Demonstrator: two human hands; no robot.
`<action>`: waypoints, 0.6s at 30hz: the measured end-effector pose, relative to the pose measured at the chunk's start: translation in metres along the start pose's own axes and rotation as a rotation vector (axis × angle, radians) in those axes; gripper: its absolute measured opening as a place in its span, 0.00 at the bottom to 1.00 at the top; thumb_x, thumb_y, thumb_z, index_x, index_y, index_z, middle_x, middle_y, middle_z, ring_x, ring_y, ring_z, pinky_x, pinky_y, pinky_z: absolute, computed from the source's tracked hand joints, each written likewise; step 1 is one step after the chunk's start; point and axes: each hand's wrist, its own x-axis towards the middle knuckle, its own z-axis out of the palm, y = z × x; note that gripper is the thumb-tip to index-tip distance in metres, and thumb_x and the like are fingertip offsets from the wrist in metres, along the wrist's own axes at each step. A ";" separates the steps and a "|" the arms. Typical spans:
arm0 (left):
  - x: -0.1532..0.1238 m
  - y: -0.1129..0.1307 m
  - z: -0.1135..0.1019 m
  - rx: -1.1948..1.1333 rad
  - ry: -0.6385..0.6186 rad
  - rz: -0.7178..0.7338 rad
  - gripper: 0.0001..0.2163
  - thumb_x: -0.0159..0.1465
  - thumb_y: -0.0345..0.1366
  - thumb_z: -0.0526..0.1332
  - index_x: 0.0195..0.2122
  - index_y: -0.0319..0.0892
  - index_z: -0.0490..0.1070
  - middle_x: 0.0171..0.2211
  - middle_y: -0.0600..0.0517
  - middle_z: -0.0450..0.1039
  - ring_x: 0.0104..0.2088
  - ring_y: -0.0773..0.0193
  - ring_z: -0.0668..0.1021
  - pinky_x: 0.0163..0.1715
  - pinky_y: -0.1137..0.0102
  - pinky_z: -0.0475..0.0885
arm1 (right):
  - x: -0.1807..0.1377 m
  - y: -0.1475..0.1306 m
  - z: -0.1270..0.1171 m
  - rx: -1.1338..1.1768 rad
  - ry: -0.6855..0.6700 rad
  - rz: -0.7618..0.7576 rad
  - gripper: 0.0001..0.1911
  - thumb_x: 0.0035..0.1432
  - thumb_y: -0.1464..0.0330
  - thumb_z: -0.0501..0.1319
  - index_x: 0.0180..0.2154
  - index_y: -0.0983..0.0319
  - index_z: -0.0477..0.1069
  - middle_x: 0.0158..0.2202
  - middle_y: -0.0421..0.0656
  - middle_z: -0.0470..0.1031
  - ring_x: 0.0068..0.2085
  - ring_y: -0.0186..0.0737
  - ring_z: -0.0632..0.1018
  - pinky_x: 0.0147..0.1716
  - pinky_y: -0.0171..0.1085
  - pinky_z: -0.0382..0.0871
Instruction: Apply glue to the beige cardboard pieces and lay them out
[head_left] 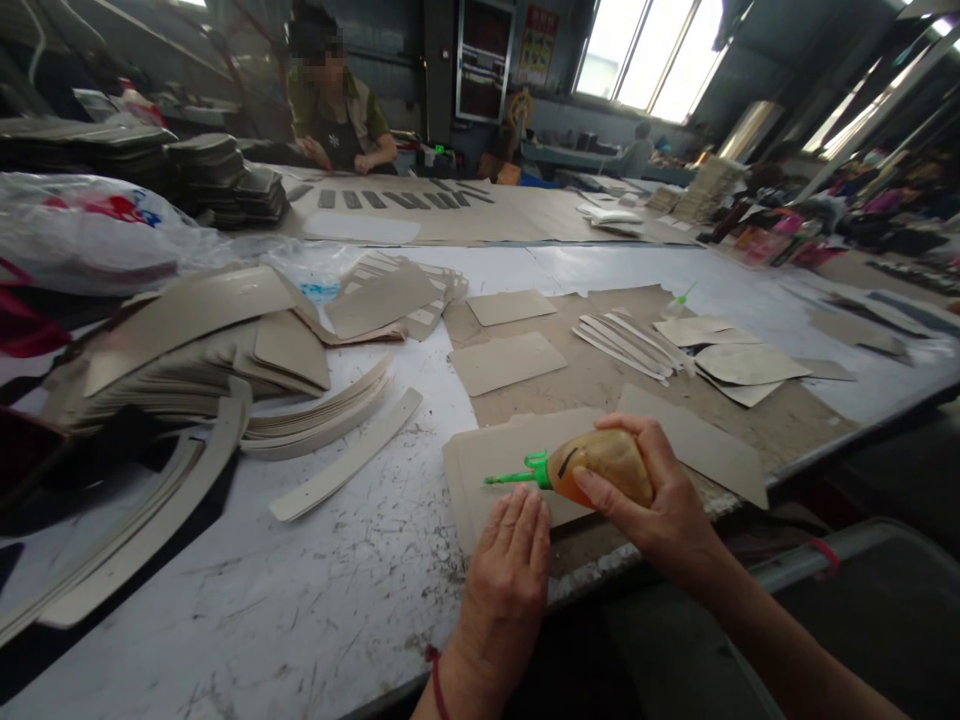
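Observation:
In my right hand (pixel 664 500) is a squeeze bottle (pixel 600 462) of amber liquid, tipped on its side, with a green nozzle (pixel 517 478) pointing left. Its tip is just above a beige card panel (pixel 480 460) near the table's front edge; I cannot tell whether it touches. My left hand (pixel 511 570) lies flat on that panel, fingers stretched out, just below the nozzle. More card panels (pixel 514 362) lie on brown paper (pixel 585 385) beyond. Thin curved strips (pixel 634 340) and pale leaf-shaped pieces (pixel 750 365) are to the right.
Stacked beige cards (pixel 195 350) and curved strips (pixel 349 455) cover the left side, beside a plastic bag (pixel 97 230). A second green-tipped bottle (pixel 681 302) stands farther back. Across the table, a person (pixel 341 110) is at a surface with dark strips (pixel 405 198).

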 end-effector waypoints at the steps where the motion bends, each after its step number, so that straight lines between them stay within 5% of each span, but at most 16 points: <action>1: 0.000 0.003 0.001 0.005 0.014 0.000 0.16 0.67 0.21 0.48 0.48 0.29 0.73 0.49 0.39 0.76 0.53 0.54 0.76 0.50 0.61 0.77 | 0.000 -0.001 -0.001 0.029 0.015 0.030 0.21 0.56 0.57 0.64 0.48 0.58 0.62 0.36 0.41 0.70 0.29 0.37 0.74 0.28 0.35 0.72; 6: -0.004 0.015 0.006 -0.007 0.137 -0.108 0.15 0.67 0.21 0.47 0.44 0.30 0.74 0.47 0.41 0.78 0.51 0.53 0.78 0.49 0.60 0.77 | 0.003 -0.003 0.004 -0.005 0.090 -0.006 0.22 0.55 0.58 0.65 0.48 0.58 0.63 0.39 0.41 0.70 0.31 0.37 0.74 0.30 0.35 0.72; 12: 0.000 0.010 -0.002 0.039 0.066 0.005 0.17 0.67 0.22 0.46 0.43 0.31 0.75 0.45 0.42 0.79 0.47 0.53 0.80 0.42 0.63 0.80 | 0.005 -0.003 0.026 -0.088 0.094 -0.175 0.20 0.58 0.62 0.64 0.50 0.57 0.61 0.44 0.43 0.69 0.41 0.41 0.75 0.42 0.38 0.72; 18: 0.003 0.006 -0.003 0.052 0.109 0.000 0.17 0.66 0.22 0.46 0.42 0.32 0.76 0.43 0.43 0.79 0.45 0.55 0.81 0.42 0.64 0.80 | 0.011 -0.004 0.031 -0.126 0.086 -0.244 0.20 0.58 0.64 0.63 0.50 0.58 0.61 0.44 0.44 0.68 0.43 0.42 0.74 0.44 0.39 0.71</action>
